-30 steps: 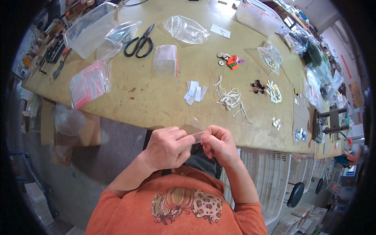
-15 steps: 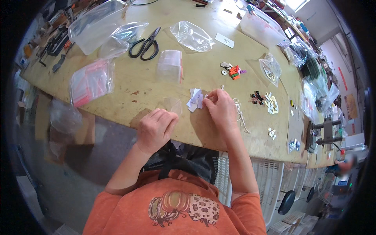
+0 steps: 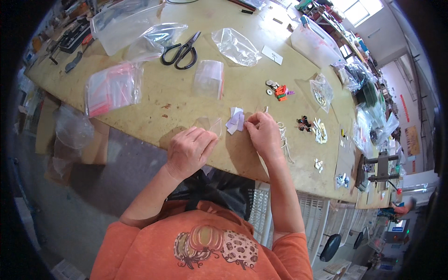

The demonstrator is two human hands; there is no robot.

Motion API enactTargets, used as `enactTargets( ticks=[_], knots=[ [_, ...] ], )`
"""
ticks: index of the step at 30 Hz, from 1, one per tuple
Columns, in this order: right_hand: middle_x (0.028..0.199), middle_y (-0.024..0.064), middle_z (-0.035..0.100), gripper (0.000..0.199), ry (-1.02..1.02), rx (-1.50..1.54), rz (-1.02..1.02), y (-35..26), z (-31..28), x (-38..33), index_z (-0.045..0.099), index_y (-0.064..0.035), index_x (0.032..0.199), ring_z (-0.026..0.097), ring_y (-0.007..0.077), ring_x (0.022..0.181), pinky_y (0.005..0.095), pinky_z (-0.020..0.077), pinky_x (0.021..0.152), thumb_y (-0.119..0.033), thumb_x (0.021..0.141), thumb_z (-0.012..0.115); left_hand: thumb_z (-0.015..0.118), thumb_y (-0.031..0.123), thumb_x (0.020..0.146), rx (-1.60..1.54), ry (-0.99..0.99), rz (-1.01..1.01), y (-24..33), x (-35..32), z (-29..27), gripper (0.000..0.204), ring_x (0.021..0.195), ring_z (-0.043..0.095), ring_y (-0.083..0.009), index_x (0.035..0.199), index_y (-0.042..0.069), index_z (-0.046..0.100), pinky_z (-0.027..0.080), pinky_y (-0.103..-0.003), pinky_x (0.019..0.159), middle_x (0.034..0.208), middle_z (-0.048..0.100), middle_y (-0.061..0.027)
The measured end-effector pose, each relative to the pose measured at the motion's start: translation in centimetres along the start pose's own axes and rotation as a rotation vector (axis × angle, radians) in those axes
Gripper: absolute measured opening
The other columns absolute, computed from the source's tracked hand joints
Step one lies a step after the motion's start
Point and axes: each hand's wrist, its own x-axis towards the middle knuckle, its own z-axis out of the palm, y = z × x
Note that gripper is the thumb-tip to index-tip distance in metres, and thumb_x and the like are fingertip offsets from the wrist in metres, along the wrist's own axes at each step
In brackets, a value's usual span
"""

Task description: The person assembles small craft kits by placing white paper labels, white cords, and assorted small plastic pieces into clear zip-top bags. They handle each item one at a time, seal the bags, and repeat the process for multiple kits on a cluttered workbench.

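My left hand (image 3: 190,148) is closed, its fingers pinching a small clear plastic bag (image 3: 213,125) that sticks out past the knuckles. Just right of the bag lies a small overlapping pile of white and lavender paper slips (image 3: 235,122). The fingertips of my right hand (image 3: 263,134) are pressed together at the pile's right edge; whatever they pinch is too small to make out. White cords (image 3: 283,140) lie beside that hand's right side. Farther up is a stack of small zip bags (image 3: 208,79).
Black-handled scissors (image 3: 181,51) and a pack of red-edged bags (image 3: 113,88) lie to the left. Rightward sit orange and green pieces (image 3: 283,92), dark clips (image 3: 304,124) and white strips (image 3: 320,131). Plastic bins (image 3: 317,44) stand at the back.
The whole view has shifted slightly. My right fingertips have drawn a little away from the paper slips, showing more of the pile. My left hand keeps its pinch on the bag.
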Motion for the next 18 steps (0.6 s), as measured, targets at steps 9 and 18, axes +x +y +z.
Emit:
enactTargets(
  ticks=[9,18],
  knots=[
    [0.092,0.0072,0.067,0.011,0.265,0.294,-0.219,-3.1,-4.2,-3.4,0.071,-0.0032,0.094,0.064,0.0168,0.077,0.032,0.0509,0.07,-0.001,0.084,0.076,0.074,0.01,0.084,-0.103,-0.094,0.065,1.6,0.3,-1.3,0.009,0.074,0.065,-0.0282,0.087,0.008,0.065,0.053,-0.039,0.065,0.079,0.065,-0.008],
    [0.093,0.008,0.067,0.012,0.178,0.421,-0.154,-2.5,-3.2,-4.9,0.07,-0.0054,0.093,0.063,0.0164,0.08,0.0301,0.0474,0.07,-0.001,0.084,0.077,0.074,0.011,0.081,-0.066,-0.125,0.072,3.0,0.4,-0.5,0.009,0.075,0.064,-0.027,0.087,0.009,0.067,0.053,-0.038,0.068,0.079,0.065,-0.0065]
  ],
)
